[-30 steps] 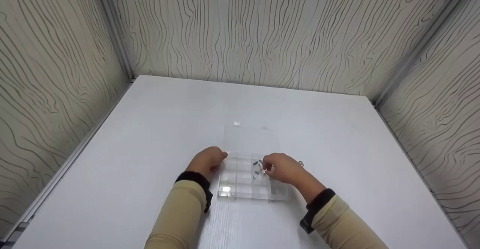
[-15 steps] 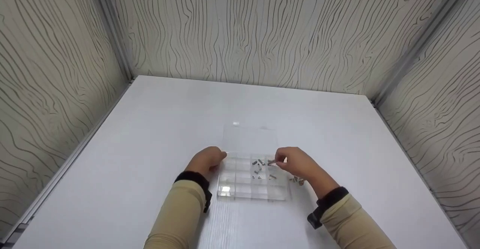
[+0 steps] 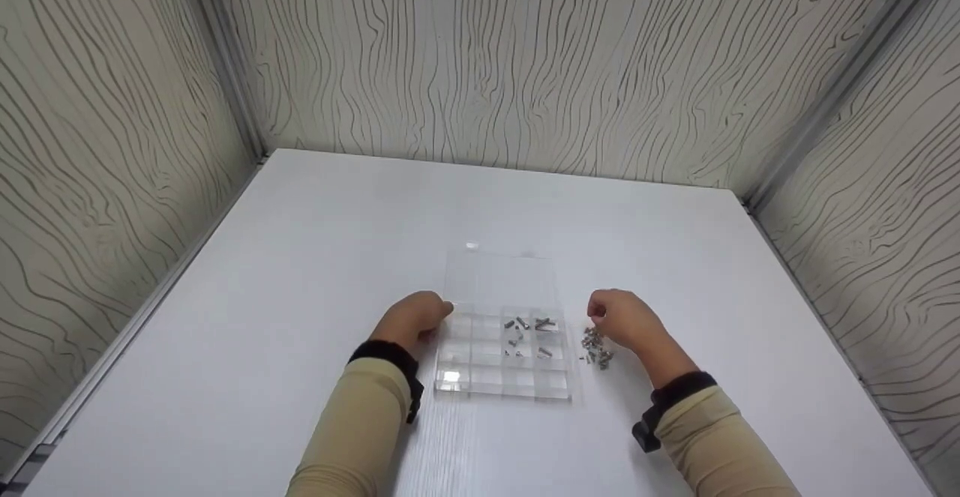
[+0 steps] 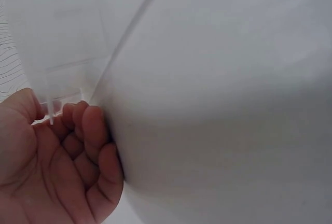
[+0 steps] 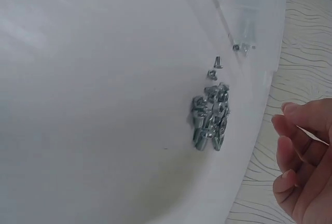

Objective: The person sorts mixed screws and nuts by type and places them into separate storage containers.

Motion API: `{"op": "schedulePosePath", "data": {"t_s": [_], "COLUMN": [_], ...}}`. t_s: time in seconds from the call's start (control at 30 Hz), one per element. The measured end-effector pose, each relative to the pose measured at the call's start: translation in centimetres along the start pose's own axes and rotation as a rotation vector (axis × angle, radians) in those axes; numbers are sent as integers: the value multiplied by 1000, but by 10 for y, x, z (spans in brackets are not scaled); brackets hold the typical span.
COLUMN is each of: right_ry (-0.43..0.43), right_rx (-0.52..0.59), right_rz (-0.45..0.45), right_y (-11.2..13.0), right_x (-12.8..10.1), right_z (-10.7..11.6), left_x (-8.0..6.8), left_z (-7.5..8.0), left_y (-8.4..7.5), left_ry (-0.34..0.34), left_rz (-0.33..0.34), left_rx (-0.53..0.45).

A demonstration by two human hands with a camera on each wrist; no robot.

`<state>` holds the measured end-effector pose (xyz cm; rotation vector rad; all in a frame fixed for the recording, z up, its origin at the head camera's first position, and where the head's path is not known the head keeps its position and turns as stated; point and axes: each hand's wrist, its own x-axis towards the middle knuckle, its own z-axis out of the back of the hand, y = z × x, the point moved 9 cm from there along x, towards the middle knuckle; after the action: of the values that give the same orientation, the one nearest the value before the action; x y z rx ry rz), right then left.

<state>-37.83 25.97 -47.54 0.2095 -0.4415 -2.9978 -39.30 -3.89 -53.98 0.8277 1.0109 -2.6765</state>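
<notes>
Box: clear, compartmented, lid laid open toward the far edge, near the middle of the desk, closer to the front edge; a few screws lie in its far-right cells
Left hand: fingers curled, pinching the box's far-left corner wall
Right hand: loosely curled, holding nothing, hovering just right of the box
Screws: loose pile on the desk, just beside the box's right wall, under the right hand

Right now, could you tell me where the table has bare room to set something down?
The white table is bare behind the clear organizer box and along both walls. It is crowded beside the box: the left hand, the screw pile, and the right hand.
</notes>
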Motion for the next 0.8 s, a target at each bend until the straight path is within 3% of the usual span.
{"op": "schedulePosePath", "data": {"t_s": [0.4, 0.67, 0.8], "right_ry": [89, 60, 65], "right_rx": [-83, -115, -125], "right_rz": [-64, -76, -84], "right_y": [-21, -23, -23], "right_x": [2, 5, 6], "right_z": [-21, -28, -29], "left_x": [-1, -2, -2], "left_z": [0, 1, -1], "left_y": [0, 2, -1], "left_ry": [-7, 17, 24], "left_rz": [-17, 13, -11], "left_rx": [0, -33, 2]}}
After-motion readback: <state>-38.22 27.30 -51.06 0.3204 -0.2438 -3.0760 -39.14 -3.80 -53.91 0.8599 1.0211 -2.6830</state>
